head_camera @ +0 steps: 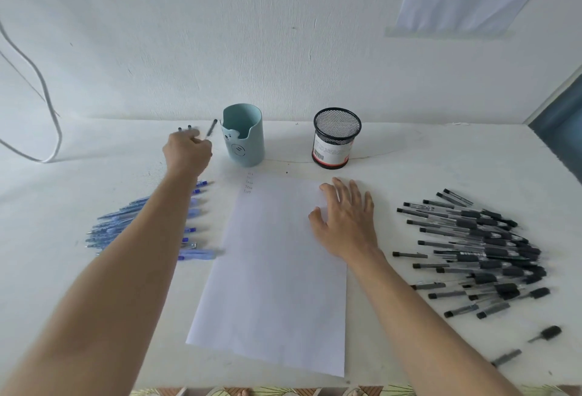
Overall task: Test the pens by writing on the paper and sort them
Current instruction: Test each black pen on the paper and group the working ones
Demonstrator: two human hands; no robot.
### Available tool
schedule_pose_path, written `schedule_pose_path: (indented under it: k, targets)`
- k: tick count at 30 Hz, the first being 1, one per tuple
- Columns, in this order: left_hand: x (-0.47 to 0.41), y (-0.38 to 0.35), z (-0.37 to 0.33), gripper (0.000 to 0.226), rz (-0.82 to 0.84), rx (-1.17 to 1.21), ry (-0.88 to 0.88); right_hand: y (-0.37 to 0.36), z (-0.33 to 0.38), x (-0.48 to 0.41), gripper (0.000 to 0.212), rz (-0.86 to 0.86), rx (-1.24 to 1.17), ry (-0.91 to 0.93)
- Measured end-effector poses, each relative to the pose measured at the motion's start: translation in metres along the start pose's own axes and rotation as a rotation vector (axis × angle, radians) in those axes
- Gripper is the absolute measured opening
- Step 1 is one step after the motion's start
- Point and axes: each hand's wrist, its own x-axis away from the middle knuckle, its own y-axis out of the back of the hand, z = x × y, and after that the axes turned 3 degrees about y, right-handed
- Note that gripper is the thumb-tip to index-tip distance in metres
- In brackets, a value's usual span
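The left hand (187, 151) was stretched to the far side of the table (409, 156), its fingers pinching a black pen (211, 128) just left of the teal holder (244, 134). The right hand (346, 219) lay spread flat on the paper (274, 269), near its far right edge. Blue pens (119, 222) lay left of the sheet, black pens (478, 250) right, and a mesh cup (336, 137) stood beyond.

Left arm stretched to upper left of centre, my left hand (187, 151) back-up with fingers curled round a black pen (211, 128) that angles up and right; right arm enters from lower right, my right hand (346, 216) flat mid-frame, palm down, fingers loosely spread.
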Motion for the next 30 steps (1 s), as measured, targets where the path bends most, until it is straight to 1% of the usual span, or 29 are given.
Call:
schedule_pose_path:
  k: [2, 4, 6, 8, 12, 16, 20, 23, 25, 27, 28, 30]
  targets:
    - [-0.005, -0.004, 0.000, 0.037, -0.052, -0.135, -0.076, 0.001, 0.001, 0.000, 0.061, -0.004, -0.004, -0.004]
    - [-0.009, -0.009, 0.000, 0.032, -0.068, -0.270, -0.118, 0.000, 0.001, 0.000, 0.061, -0.017, -0.007, -0.004]
    - [-0.009, -0.012, 0.002, 0.022, -0.070, -0.429, -0.136, 0.000, 0.000, 0.000, 0.064, -0.034, 0.001, -0.003]
    - [-0.010, -0.014, 0.002, 0.013, -0.070, -0.483, -0.127, -0.001, 0.000, -0.001, 0.068, -0.033, 0.015, -0.003]
    - [-0.015, -0.012, 0.004, 0.012, -0.119, -0.481, -0.069, -0.001, 0.000, -0.001, 0.070, -0.036, 0.022, -0.003]
    - [-0.015, -0.009, 0.009, 0.011, -0.135, -0.481, -0.087, -0.001, 0.001, -0.001, 0.071, -0.032, 0.022, -0.004]
    - [0.002, -0.008, 0.003, 0.021, -0.210, -0.341, -0.132, -0.001, 0.001, -0.001, 0.061, -0.017, 0.018, -0.008]
    - [0.038, -0.013, -0.003, 0.018, -0.263, -0.217, -0.226, 0.000, 0.001, -0.001, 0.060, -0.014, 0.029, -0.010]
    - [0.073, -0.021, 0.002, 0.015, -0.180, -0.188, -0.364, 0.001, 0.001, 0.000, 0.060, -0.010, 0.027, -0.011]
    - [0.104, -0.031, 0.009, 0.022, -0.011, -0.235, -0.533, 0.003, 0.001, 0.000, 0.061, 0.005, 0.005, -0.017]
    - [0.115, -0.036, 0.013, 0.029, 0.088, -0.312, -0.579, 0.004, 0.000, 0.000, 0.059, 0.013, -0.015, -0.022]
    - [0.132, -0.043, 0.017, 0.041, 0.289, -0.522, -0.552, 0.004, -0.001, 0.000, 0.051, 0.015, -0.070, -0.030]
